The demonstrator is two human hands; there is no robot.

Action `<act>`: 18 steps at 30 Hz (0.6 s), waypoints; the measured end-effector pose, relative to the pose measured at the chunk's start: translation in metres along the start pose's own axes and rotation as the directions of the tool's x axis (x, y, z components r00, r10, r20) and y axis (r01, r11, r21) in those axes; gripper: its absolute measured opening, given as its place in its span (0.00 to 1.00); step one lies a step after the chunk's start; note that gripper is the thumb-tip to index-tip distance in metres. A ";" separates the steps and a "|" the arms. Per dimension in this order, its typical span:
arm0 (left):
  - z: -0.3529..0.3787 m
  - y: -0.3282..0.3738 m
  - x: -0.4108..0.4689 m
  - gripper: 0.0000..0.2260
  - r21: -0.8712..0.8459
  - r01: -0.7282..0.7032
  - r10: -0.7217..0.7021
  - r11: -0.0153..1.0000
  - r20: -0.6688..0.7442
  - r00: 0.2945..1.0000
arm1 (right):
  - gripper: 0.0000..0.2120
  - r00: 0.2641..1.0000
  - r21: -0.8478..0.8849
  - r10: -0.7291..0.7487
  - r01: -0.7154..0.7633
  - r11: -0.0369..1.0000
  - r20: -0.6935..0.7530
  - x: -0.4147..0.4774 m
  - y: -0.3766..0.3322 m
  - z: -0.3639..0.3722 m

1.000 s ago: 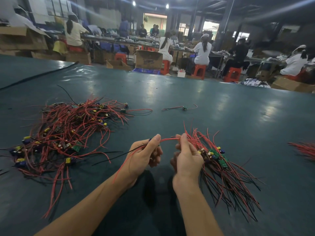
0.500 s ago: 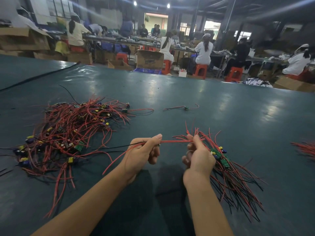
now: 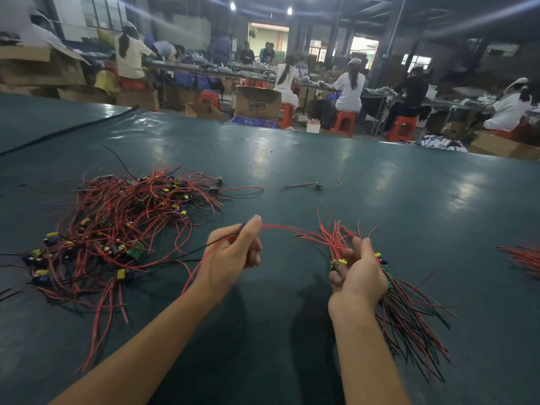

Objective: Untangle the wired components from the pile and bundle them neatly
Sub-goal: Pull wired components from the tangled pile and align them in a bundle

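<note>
Far L: a tangled pile (image 3: 117,229) of red & blk wired components lay on the green table (image 3: 380,185), well apart from both hands, w/ yellow and blue parts mixed through it.

Your left hand (image 3: 233,255) was held above the table. Thumb & forefinger pinched a red wire (image 3: 280,228), and the other fingers were curled in toward the palm. A thin blk lead (image 3: 204,247) also ran out of that grip toward the pile; could not tell if it belonged to the same unit. The red wire arched across to your right hand (image 3: 359,273).

Beyond the gap btwn the hands, one loose component (image 3: 318,186) lay alone on the table, wires out both sides.

Your right hand gripped the bundle (image 3: 409,311) at its board end. Fingers were curled round it, thumb upright against the red ends fanning upward. The bundle's long red/blk tails trailed down and to the R over the table.

R edge: stray red wires (image 3: 523,255), partly out of frame.

Bkgd: workers (image 3: 349,89) sat on orange stools (image 3: 344,122) at benches, w/ a cardboard box (image 3: 257,102) nearby.
</note>
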State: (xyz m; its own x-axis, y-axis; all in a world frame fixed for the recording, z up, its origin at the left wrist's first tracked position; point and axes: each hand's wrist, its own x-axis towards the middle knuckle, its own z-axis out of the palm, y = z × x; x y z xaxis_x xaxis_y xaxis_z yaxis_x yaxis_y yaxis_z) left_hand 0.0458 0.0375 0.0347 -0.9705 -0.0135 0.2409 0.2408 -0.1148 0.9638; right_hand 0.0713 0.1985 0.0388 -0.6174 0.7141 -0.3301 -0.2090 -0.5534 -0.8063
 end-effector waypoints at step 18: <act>-0.011 0.002 -0.009 0.21 0.746 -0.576 0.504 0.335 0.375 0.778 | 0.12 0.805 -0.322 0.008 0.227 0.919 0.593 -0.057 0.008 0.015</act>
State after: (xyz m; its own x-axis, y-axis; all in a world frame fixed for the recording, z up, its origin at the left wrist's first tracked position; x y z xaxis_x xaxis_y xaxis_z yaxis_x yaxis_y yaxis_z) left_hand 0.0547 0.0268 0.0333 -0.6285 0.3043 0.7159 0.6507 0.7098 0.2696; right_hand 0.0937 0.1466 0.0583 -0.9485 0.3162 0.0187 -0.0886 -0.2083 -0.9740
